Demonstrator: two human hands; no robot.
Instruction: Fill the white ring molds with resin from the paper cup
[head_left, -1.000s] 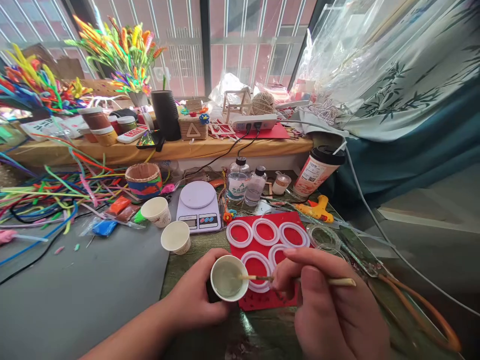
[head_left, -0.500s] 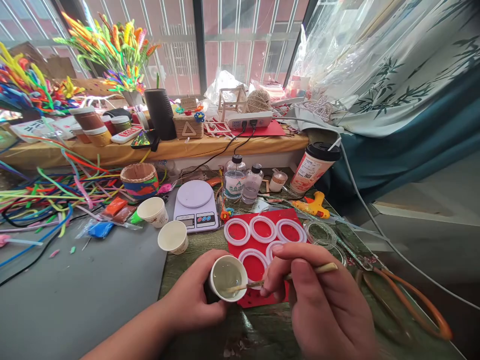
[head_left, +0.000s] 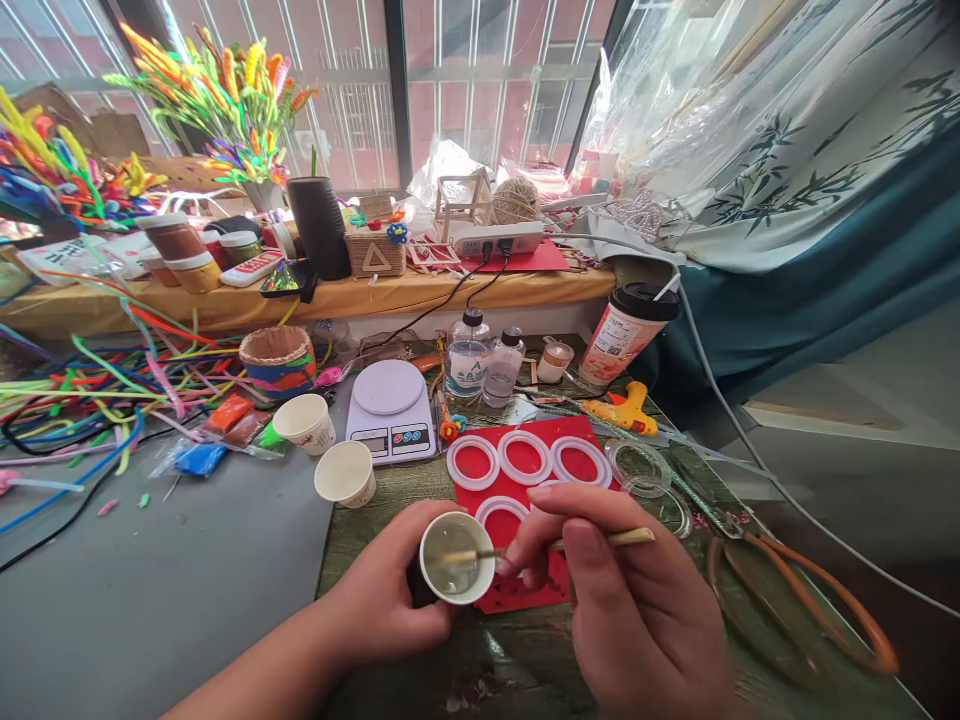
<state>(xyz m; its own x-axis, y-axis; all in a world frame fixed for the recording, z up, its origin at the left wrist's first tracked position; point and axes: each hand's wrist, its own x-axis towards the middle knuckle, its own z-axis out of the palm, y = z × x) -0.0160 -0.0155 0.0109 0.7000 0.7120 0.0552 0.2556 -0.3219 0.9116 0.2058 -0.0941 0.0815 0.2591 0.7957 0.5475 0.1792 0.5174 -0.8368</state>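
My left hand (head_left: 386,590) is wrapped round a small paper cup (head_left: 486,580), tilted so that its mouth faces me. Clear liquid (head_left: 454,578) with a few bubbles fills part of it. Between the thumb and fingers of my right hand (head_left: 637,600) is a thin wooden stick (head_left: 636,537); its far end reaches into the cup and is blurred. Behind my right hand lies a red sheet (head_left: 540,597) bearing several pale ring-shaped moulds (head_left: 523,458), some of them covered by my fingers.
Two more paper cups (head_left: 345,474) stand beside a white kitchen scale (head_left: 390,410). Beyond are two clear bottles (head_left: 467,370), a yellow glue gun (head_left: 628,408) and a drink cup (head_left: 626,335). Orange-handled scissors (head_left: 817,590) lie at right, a grey mat (head_left: 187,590) at left.
My right hand has shifted slightly left, and the stick's end has swung up and left inside the cup. My left hand and the cup stay nearly still.
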